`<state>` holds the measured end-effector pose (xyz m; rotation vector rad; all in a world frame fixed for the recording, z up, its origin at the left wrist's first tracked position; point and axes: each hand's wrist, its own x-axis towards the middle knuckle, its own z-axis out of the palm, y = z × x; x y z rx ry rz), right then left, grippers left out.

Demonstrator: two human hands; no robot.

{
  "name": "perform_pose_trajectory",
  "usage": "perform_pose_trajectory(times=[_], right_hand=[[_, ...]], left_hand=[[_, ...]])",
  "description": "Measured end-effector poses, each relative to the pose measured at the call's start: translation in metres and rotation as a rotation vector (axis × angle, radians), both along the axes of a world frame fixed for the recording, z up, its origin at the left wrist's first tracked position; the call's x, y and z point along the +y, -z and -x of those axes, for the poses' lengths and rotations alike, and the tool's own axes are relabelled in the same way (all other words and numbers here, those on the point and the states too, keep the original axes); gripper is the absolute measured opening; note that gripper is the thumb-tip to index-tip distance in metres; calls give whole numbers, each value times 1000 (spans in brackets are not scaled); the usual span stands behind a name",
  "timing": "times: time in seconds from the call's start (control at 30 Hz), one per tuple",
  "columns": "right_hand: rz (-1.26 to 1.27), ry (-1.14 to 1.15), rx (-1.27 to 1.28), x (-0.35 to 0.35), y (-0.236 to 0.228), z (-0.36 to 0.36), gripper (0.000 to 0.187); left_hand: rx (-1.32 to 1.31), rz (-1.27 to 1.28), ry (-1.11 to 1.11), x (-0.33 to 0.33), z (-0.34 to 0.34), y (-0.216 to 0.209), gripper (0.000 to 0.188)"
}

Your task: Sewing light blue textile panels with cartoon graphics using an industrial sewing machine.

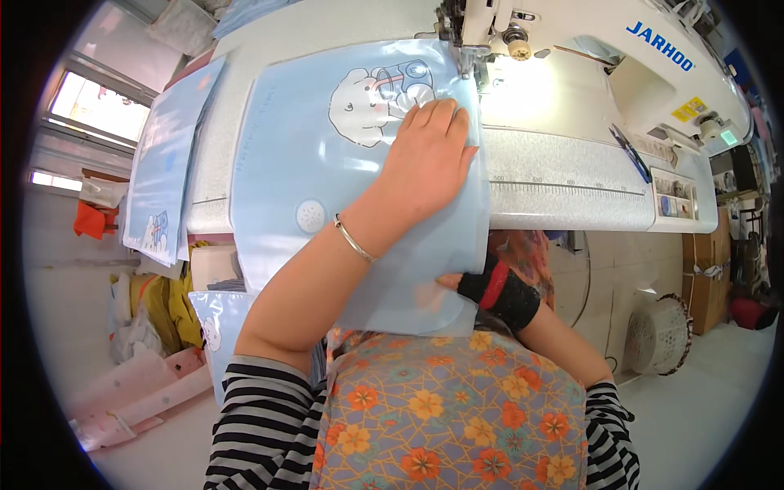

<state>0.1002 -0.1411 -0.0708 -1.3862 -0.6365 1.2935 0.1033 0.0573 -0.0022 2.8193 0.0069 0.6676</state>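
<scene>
A glossy light-blue plastic sheet (pixel 286 155) printed with a white cartoon animal lies on the sewing machine bed, its near end hanging over the front edge toward my lap. Palm down, my left hand (pixel 429 155) rests on the sheet's right part, fingers extended and touching the print, just short of the presser foot (pixel 469 65). The sheet's right edge runs up beside that foot. My right hand (pixel 490 290), in a black covering with a red band, grips the sheet's lower right edge. Its thumb lies on top; the other fingers are hidden.
The white sewing machine (pixel 604 49) has a lit needle area. Dark thread snips (pixel 633 155) lie on the bed's right, near a small parts tray (pixel 676 196). More blue printed sheets (pixel 167 163) hang at left. A white basket (pixel 657 335) stands on the floor at right.
</scene>
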Motion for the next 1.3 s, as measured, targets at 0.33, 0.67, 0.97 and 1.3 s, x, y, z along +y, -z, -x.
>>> perform_pose_trajectory(times=[0.33,0.67,0.97,1.3], right_hand=[[-217,17,27,18,41,-18,48],[5,329,-928,-21,-89,-45,9],[-364,86,-1527,13,-66,-58,29],[-297,84,-1540,35,-69,-78,39]], left_hand=[[259,89,233,-25,90,-29,56],[192,-162,151,-23,120,-13,45],[206,-292,-151,12,141,-6,49],[56,-302,-269,99,139,-19,42]])
